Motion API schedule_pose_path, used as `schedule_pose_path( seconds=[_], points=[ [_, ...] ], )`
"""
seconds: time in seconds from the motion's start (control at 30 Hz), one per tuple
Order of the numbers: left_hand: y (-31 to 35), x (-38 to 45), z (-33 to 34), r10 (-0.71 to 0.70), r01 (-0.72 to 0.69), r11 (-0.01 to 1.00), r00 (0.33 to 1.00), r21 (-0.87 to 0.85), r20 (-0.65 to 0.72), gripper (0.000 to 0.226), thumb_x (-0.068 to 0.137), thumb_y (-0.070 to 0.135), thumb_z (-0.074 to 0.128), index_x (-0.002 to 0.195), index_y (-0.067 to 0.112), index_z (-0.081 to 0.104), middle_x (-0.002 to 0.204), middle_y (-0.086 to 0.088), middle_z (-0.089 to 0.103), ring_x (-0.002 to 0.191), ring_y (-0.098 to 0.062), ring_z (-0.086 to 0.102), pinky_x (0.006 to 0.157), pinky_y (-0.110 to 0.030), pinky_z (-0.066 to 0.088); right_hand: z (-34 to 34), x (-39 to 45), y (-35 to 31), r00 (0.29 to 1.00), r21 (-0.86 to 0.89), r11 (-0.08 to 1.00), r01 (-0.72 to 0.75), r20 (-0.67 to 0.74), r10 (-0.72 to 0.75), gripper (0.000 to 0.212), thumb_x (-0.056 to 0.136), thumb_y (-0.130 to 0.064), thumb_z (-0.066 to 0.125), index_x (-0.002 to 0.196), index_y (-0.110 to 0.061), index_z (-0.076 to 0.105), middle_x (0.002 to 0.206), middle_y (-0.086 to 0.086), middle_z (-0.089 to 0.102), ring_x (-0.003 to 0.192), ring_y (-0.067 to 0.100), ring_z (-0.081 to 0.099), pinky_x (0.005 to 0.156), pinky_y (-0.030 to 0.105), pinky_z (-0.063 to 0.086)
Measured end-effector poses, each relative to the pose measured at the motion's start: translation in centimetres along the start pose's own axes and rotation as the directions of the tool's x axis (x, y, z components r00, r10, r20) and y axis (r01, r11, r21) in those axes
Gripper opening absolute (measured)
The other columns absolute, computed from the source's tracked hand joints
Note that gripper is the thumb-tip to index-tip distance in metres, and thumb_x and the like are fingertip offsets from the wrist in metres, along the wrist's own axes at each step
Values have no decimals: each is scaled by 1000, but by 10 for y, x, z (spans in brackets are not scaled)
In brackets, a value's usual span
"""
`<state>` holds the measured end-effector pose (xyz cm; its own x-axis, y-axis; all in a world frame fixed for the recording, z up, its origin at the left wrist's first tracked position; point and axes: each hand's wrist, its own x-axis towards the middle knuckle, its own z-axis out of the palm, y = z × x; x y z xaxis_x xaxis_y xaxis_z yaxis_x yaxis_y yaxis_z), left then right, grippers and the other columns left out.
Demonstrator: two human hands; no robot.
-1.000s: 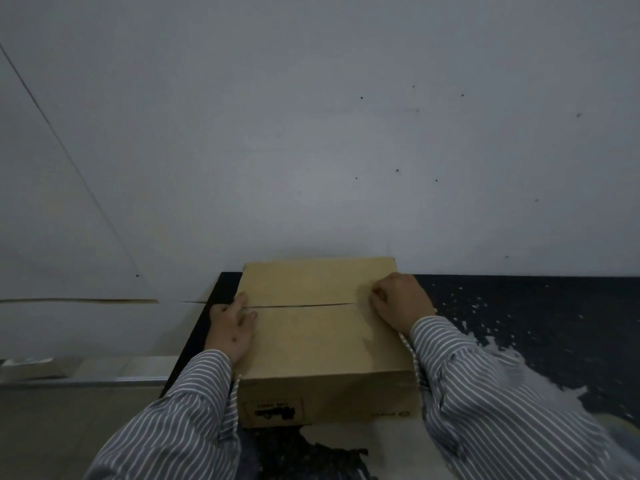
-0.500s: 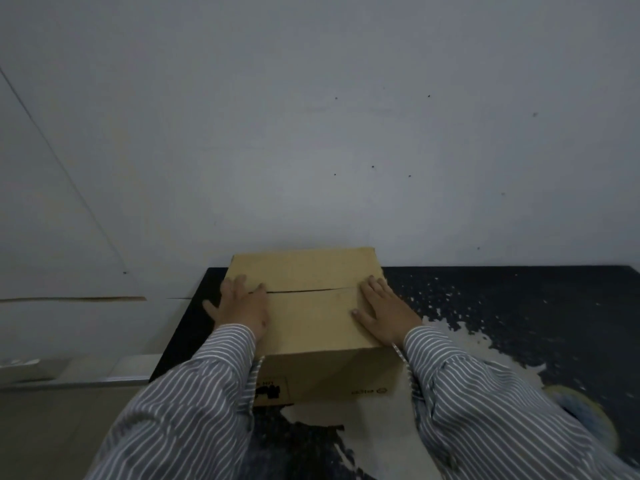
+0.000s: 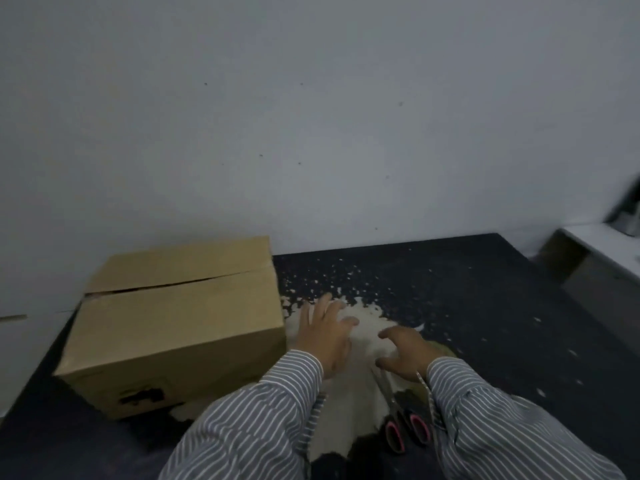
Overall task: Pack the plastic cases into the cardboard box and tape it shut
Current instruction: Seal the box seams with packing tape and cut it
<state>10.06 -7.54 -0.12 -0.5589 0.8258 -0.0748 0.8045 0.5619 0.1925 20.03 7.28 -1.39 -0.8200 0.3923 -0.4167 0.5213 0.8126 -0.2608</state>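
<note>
Cardboard box (image 3: 180,327): on the dark worktop (image 3: 485,306), just left of the left fingers, flaps folded down, seam untaped.
Left hand (image 3: 325,336): palm down beside the box, fingers (image 3: 317,311) spread, holding nothing.
Right hand (image 3: 405,351): near the left, fingers (image 3: 389,332) apart, empty.
Scissors (image 3: 398,417): pink-handled, just below the right fingers, on a worn pale patch (image 3: 353,393).

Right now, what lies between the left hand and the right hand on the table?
In the head view, only the worn pale patch of the table top lies between the left hand and right hand; the scissors sit nearer, below the right hand.
</note>
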Motion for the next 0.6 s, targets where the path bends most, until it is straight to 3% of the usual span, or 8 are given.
schedule_pose_path(
  seconds=[0.17,0.27,0.37,0.47,0.6],
  points=[
    [55,5,44,152,-143,988,955,-50,255,49,95,14,40,141,24,31,155,-2,11,145,-25,-7,116,-52,-3,17,-25,63,992,-18,994,-111,56,112,67,78,-52,62,134,-23,40,146,2,33,133,27,32,110,43,30],
    [77,11,61,187,-165,982,911,-92,367,53,93,12,43,142,23,29,156,-5,11,145,-28,-4,117,-53,4,29,-31,87,986,-114,988,-105,116,118,50,82,-45,61,123,-21,45,143,5,35,132,29,32,111,48,28],
    [93,15,74,186,-142,980,901,-138,392,54,89,12,48,140,24,32,151,-8,21,141,-30,10,115,-50,18,39,-32,103,996,-131,991,-30,81,40,39,86,-28,57,124,-20,51,138,5,40,132,27,33,111,45,30],
    [105,15,83,152,-91,981,912,-173,382,58,88,15,51,141,25,29,149,-10,22,139,-32,17,113,-48,25,47,-29,115,999,-27,999,26,-31,-27,29,87,-11,49,113,-14,62,130,9,49,126,29,41,103,36,38],
    [107,14,84,120,-48,975,934,-215,336,61,88,14,52,142,26,26,151,-9,17,140,-32,18,112,-47,28,47,-27,118,995,38,998,45,-94,-41,30,89,-12,48,116,-17,62,140,7,34,133,31,27,109,35,29]
  ],
)
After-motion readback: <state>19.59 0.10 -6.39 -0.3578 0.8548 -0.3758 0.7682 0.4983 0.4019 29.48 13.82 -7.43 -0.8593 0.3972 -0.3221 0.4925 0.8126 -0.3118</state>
